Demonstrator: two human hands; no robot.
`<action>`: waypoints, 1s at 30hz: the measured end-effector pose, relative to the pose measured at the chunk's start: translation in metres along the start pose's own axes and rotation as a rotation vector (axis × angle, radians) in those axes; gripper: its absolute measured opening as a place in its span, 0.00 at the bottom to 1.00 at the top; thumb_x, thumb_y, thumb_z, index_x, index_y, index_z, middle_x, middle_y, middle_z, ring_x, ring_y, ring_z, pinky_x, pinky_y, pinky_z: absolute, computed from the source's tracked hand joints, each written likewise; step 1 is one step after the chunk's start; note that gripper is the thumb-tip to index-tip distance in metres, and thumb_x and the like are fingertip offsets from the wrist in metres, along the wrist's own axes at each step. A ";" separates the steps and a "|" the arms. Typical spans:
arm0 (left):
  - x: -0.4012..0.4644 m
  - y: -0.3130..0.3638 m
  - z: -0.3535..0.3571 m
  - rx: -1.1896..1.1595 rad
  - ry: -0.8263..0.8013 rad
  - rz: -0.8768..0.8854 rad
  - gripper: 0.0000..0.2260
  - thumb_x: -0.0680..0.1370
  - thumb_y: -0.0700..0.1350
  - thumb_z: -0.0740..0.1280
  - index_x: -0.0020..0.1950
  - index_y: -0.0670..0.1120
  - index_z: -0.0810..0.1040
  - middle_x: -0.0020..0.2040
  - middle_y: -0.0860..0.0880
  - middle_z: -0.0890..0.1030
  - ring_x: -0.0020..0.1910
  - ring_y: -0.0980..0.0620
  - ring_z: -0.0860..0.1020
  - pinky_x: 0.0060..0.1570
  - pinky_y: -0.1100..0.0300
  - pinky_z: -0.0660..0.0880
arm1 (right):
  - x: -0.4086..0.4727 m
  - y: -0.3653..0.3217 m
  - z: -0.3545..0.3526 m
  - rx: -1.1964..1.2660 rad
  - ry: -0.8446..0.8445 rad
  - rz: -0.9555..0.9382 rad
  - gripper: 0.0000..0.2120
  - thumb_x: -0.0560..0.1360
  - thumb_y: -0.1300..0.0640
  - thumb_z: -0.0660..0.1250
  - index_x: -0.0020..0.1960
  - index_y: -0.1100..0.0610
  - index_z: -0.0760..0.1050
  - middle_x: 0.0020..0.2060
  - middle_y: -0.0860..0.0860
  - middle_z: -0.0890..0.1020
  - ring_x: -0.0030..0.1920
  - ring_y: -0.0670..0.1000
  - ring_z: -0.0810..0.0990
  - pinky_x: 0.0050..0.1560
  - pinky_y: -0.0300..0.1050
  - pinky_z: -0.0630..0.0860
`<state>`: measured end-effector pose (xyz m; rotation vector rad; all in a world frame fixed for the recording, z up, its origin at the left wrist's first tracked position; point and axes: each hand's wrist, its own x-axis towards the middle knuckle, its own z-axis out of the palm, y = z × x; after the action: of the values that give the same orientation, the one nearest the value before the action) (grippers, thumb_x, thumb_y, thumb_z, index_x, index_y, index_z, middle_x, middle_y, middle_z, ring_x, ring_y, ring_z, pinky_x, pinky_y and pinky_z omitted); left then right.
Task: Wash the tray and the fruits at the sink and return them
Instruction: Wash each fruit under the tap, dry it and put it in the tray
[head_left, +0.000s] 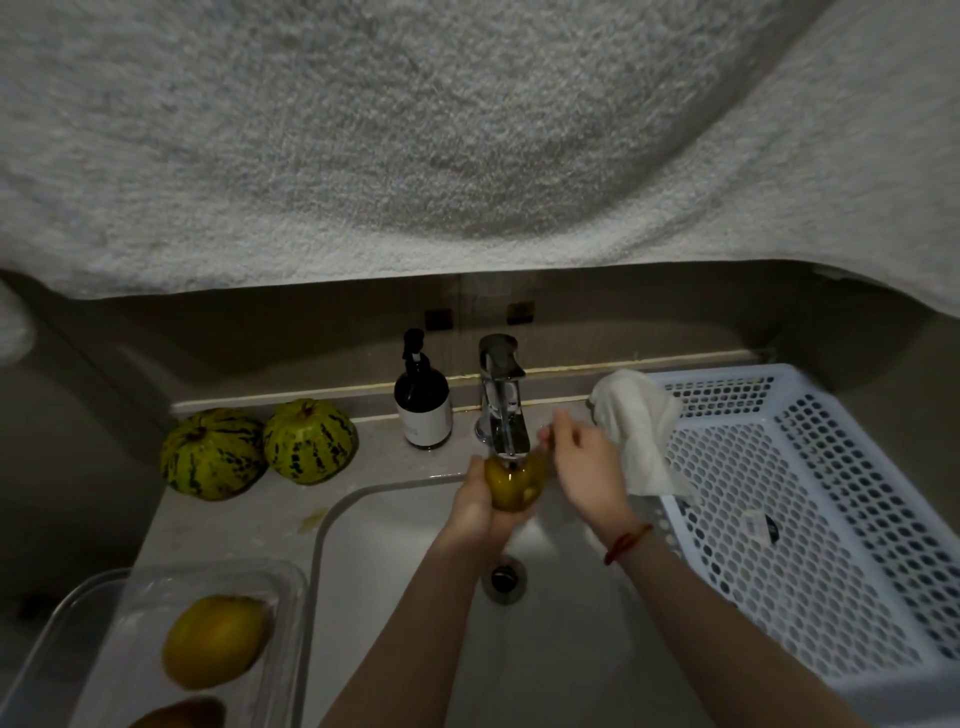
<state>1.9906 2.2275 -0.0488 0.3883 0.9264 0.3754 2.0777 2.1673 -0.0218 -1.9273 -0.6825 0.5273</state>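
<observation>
My left hand (475, 506) grips a yellow-green fruit (514, 483) right under the chrome faucet (501, 400), above the white sink (332, 525). My right hand (582, 467) hovers just right of the fruit with its fingers loosely spread, holding nothing. A clear plastic tray (291, 587) sits on the counter at the lower left and holds a yellow fruit (215, 642) and part of another fruit (179, 714) at the frame's bottom edge.
Two striped green melons (213, 452) (310, 440) rest on the counter at the back left. A dark pump bottle (422, 402) stands beside the faucet. A white perforated basket (810, 499) with a white cloth (641, 431) fills the right side. A grey towel (467, 130) hangs overhead.
</observation>
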 end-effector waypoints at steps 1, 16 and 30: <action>0.000 0.003 0.001 -0.026 0.008 -0.008 0.23 0.83 0.54 0.48 0.73 0.43 0.63 0.69 0.37 0.70 0.62 0.40 0.73 0.63 0.45 0.66 | 0.004 -0.010 -0.004 -0.008 0.020 -0.041 0.22 0.80 0.42 0.52 0.40 0.54 0.76 0.37 0.55 0.81 0.41 0.53 0.80 0.48 0.54 0.77; -0.017 0.001 -0.006 0.020 0.097 -0.036 0.22 0.82 0.50 0.55 0.74 0.42 0.59 0.70 0.37 0.68 0.67 0.38 0.69 0.57 0.46 0.69 | 0.016 -0.056 -0.010 0.045 -0.185 0.077 0.21 0.76 0.46 0.63 0.52 0.65 0.77 0.46 0.65 0.80 0.49 0.60 0.78 0.49 0.50 0.73; -0.040 0.015 -0.028 0.167 0.172 -0.058 0.21 0.79 0.54 0.62 0.69 0.46 0.66 0.60 0.39 0.73 0.52 0.39 0.76 0.47 0.46 0.71 | 0.007 -0.057 -0.008 -0.149 -0.100 -0.011 0.14 0.77 0.45 0.62 0.38 0.53 0.70 0.32 0.48 0.71 0.35 0.50 0.70 0.35 0.44 0.65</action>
<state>1.9434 2.2263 -0.0288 0.4863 1.1391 0.2825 2.0741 2.1867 0.0325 -2.0448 -0.8156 0.5838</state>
